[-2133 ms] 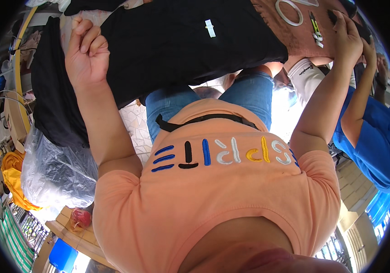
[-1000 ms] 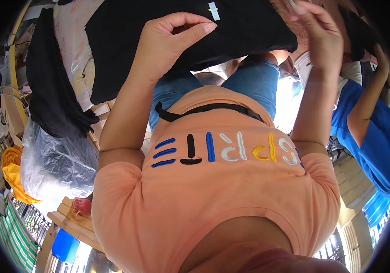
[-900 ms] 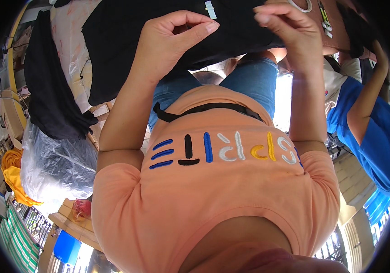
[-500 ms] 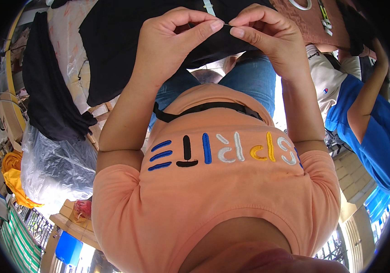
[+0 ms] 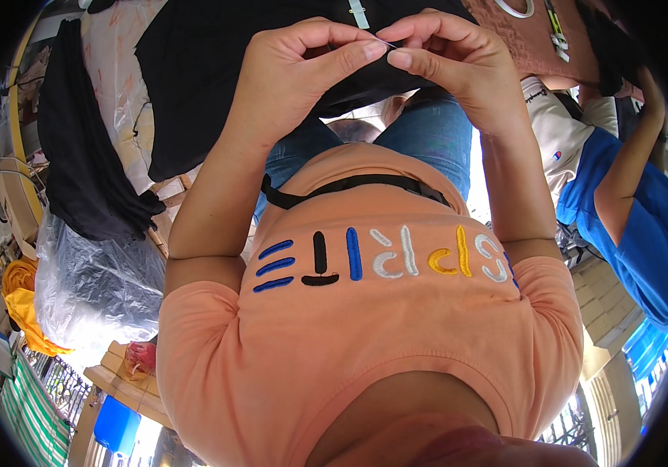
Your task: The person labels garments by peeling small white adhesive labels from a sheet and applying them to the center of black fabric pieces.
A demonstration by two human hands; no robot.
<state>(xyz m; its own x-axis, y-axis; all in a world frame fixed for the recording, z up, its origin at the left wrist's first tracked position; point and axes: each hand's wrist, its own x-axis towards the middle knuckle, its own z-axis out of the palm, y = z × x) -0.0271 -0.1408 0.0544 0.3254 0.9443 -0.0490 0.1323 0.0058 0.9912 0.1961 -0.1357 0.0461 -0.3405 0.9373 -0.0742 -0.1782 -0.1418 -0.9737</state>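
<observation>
Both my hands are raised close together over a black cloth (image 5: 194, 86) at the top of the view. Thumb and forefinger of my left hand (image 5: 303, 70) are pinched, and so are those of my right hand (image 5: 458, 66). Between the two pinches runs a thin, needle-like strand (image 5: 386, 43), short and slightly shiny. Its ends are hidden in the fingertips, so whether it is a needle or thread I cannot make out. Just beyond my fingers, a narrow pale strip (image 5: 358, 13) lies on the black cloth.
At upper right, a white ring (image 5: 515, 8) and a slim yellow-green tool (image 5: 558, 37) rest on brown cloth (image 5: 517, 43). A person in blue (image 5: 622, 194) is close on my right. Dark fabric (image 5: 85, 148) and clear plastic (image 5: 100, 284) hang at left.
My fingertips have shifted slightly, with the right forefinger now nearer the left hand. The strand shows paler and slants differently. Both pinches stay closed.
</observation>
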